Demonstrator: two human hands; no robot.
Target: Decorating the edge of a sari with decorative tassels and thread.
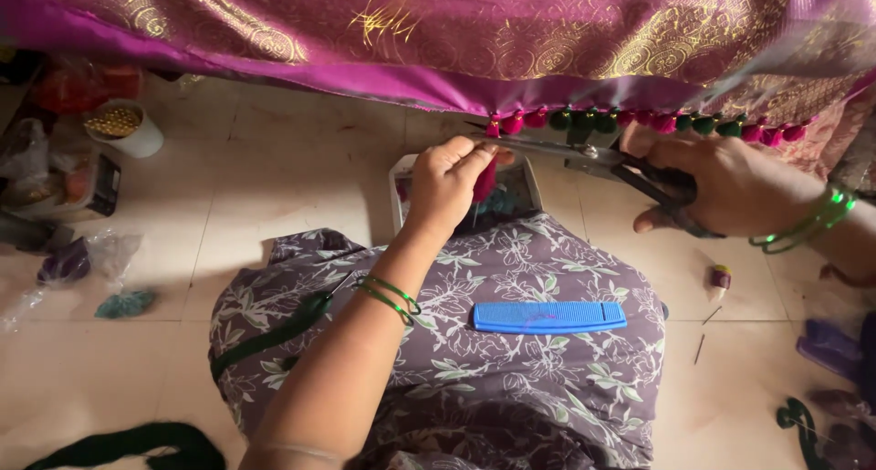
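Trimming a magenta tassel on the sari border, scissors in my right hand.

My left hand (447, 182) pinches the hanging magenta tassel (484, 180) between thumb and fingertips, just under the purple-and-gold sari edge (429, 91) where a row of red and green tassels (639, 120) runs. My right hand (721, 187) is closed through the handles of the scissors (584, 152); the blades lie level near the tassel's top, and I cannot tell how far apart they stand. I judge the tassel light, soft and easily frayed: best held low on the threads, kept taut. A blue comb (549, 317) rests on my lap; a small tray (511, 196) sits on the floor beneath.
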